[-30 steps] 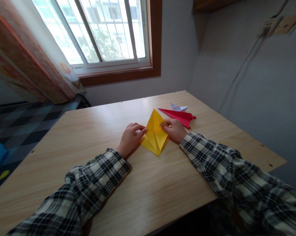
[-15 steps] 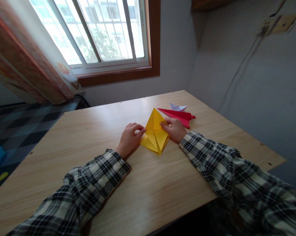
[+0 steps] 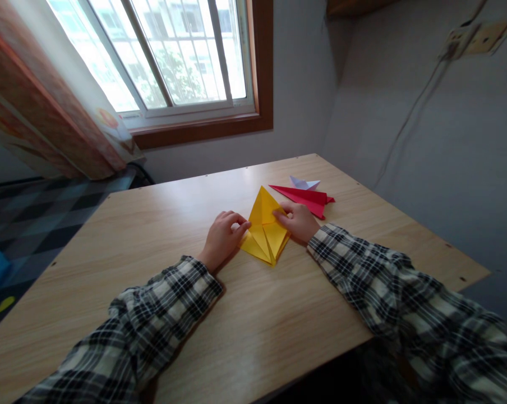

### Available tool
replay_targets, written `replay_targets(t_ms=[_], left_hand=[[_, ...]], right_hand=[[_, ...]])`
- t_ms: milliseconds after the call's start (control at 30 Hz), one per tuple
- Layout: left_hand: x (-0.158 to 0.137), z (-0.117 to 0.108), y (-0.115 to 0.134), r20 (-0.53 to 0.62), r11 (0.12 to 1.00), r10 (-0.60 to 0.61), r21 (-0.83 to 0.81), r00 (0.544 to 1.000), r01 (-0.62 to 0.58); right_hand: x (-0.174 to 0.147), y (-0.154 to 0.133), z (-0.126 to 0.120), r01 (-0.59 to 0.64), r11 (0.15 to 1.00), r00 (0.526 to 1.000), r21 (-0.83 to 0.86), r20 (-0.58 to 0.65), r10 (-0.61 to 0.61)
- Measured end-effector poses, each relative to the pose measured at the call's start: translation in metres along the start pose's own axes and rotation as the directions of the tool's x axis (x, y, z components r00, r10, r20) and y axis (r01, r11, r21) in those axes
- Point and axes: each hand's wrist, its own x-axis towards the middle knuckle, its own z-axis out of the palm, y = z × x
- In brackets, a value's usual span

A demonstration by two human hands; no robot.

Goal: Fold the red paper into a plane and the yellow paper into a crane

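Note:
A sheet of yellow origami paper (image 3: 262, 213), folded into layered kite-like flaps, is held over the middle of the table. Its upper flap rises to a point, while the lower corner points toward me. My left hand (image 3: 224, 235) pinches the left side of the paper between thumb and fingers. On the opposite edge, my right hand (image 3: 299, 220) grips the upper flap, thumb in front. The fingertips behind the paper are partly hidden.
Just beyond my right hand lie a red paper plane (image 3: 306, 197) and a small white paper boat (image 3: 304, 183). The wooden table (image 3: 152, 224) has its far edge near a window (image 3: 173, 56). A cable (image 3: 409, 120) hangs on the right wall.
The raised tip of the yellow paper has shifted slightly left and down. Both hands keep their grip in nearly the same place.

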Motion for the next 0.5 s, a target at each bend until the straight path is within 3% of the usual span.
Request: replay_targets(t_ms=[267, 500], left_hand=[[-0.0001, 0.0003, 0.0041, -0.020, 0.999, 0.003, -0.037, 1.000, -0.004], [0.0011, -0.0010, 0.0032, 0.012, 0.999, 0.029, -0.016, 1.000, -0.029]], right_hand=[[-0.0019, 0.0017, 0.0048, 0.021, 0.996, 0.997, 0.089, 0.068, -0.027], [-0.0024, -0.0028, 0.0060, 0.063, 0.996, 0.991, 0.059, 0.111, -0.069]])
